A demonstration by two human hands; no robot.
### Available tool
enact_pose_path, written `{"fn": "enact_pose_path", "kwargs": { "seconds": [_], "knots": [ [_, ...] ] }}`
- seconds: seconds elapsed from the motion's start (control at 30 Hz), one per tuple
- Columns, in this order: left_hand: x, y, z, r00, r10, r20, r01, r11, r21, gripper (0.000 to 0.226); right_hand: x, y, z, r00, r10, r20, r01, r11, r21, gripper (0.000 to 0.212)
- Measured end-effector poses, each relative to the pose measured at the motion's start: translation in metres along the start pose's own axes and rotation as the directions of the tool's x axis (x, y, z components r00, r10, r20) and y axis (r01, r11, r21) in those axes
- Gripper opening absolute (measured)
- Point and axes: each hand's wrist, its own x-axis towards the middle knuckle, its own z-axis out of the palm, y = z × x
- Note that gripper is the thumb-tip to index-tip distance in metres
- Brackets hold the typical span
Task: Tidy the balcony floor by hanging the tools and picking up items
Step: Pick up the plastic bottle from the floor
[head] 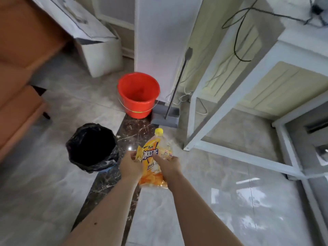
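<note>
An empty plastic drink bottle (pixel 154 153) with a yellow cap and a yellow-orange label is held above the floor, cap pointing away from me. My left hand (pixel 130 166) grips its left side and my right hand (pixel 167 166) grips its right side, thumb across the label. A waste bin (pixel 91 148) lined with a black bag stands on the floor just left of the bottle, its mouth open. A grey dustpan (pixel 166 116) with a long dark handle leans against the white pillar behind.
A red bucket (pixel 138 94) sits on the floor ahead, next to the dustpan. A white metal-framed table (pixel 230 107) stands at the right with a black cable hanging. An orange-brown sofa (pixel 19 82) fills the left. A white box (pixel 99 50) stands at the back.
</note>
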Motion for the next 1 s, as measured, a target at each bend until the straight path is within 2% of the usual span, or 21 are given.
{"fn": "enact_pose_path", "kwargs": {
  "seconds": [0.13, 0.23, 0.47, 0.6, 0.77, 0.87, 1.0],
  "knots": [
    [0.051, -0.012, -0.05, 0.998, 0.009, -0.07, -0.007, 1.0, 0.021, 0.024, 0.008, -0.02, 0.076, 0.999, 0.017, 0.051, -0.013, 0.997, -0.078, 0.08],
    [0.085, -0.024, -0.076, 0.991, -0.042, -0.126, 0.043, 0.999, -0.002, 0.023, 0.017, -0.026, 0.123, 0.997, 0.023, 0.073, -0.011, 0.987, -0.162, 0.087],
    [0.169, -0.048, -0.12, 0.974, -0.179, -0.139, 0.18, 0.984, -0.002, 0.025, 0.055, -0.046, 0.213, 0.989, 0.089, 0.122, -0.045, 0.945, -0.324, 0.085],
    [0.203, -0.063, -0.132, 0.963, -0.243, -0.119, 0.243, 0.97, -0.015, 0.032, 0.073, -0.046, 0.247, 0.978, 0.183, 0.101, -0.123, 0.896, -0.426, 0.091],
    [0.235, -0.079, -0.138, 0.96, -0.264, -0.096, 0.266, 0.964, 0.005, 0.037, 0.094, -0.043, 0.278, 0.944, 0.329, 0.03, -0.289, 0.865, -0.41, 0.104],
    [0.248, -0.086, -0.139, 0.952, -0.299, -0.069, 0.299, 0.954, -0.016, 0.038, 0.105, -0.04, 0.289, 0.929, 0.365, 0.052, -0.311, 0.852, -0.42, 0.096],
    [0.26, -0.092, -0.139, 0.949, -0.315, -0.035, 0.313, 0.948, -0.052, 0.036, 0.116, -0.042, 0.297, 0.914, 0.405, 0.025, -0.355, 0.828, -0.434, 0.097]
  ]
}}
